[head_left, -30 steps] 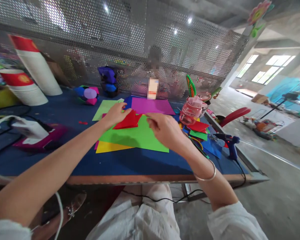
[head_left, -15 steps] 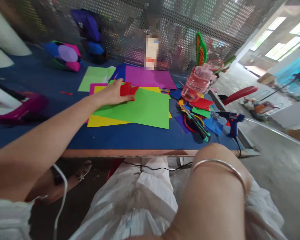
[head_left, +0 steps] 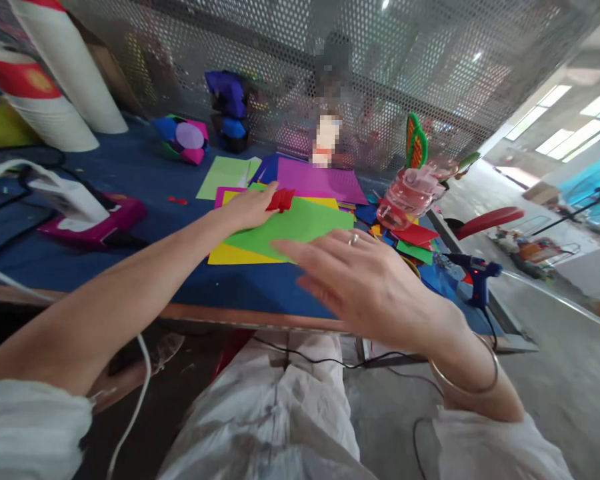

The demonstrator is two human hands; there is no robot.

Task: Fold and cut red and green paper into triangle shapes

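Observation:
My left hand [head_left: 250, 208] is closed on a small red craft piece [head_left: 282, 199] with jagged edges, over a bright green sheet [head_left: 315, 220]. The green sheet lies skewed on a yellow sheet [head_left: 247, 255], and a magenta sheet [head_left: 221, 198] shows at their left edge. Nearer to me, my right hand [head_left: 365, 280] hovers above the table's front part with its fingers stretched out. It wears a ring and a bangle and carries nothing. Behind the stack lies a purple sheet [head_left: 320, 179], beside a pale green sheet [head_left: 220, 179].
A pink bottle [head_left: 405, 193] stands at the right among coloured scraps [head_left: 415, 235]. A blue glue gun [head_left: 477, 275] sits at the right edge. On the left are a magenta power strip [head_left: 80, 227] and paper cup stacks [head_left: 55, 110]. A perforated metal panel [head_left: 280, 60] rises behind.
My right hand has come up from the lower right to above the table, hiding the green-handled cutter. The view has shifted left. My left hand still holds the red piece over the green sheet.

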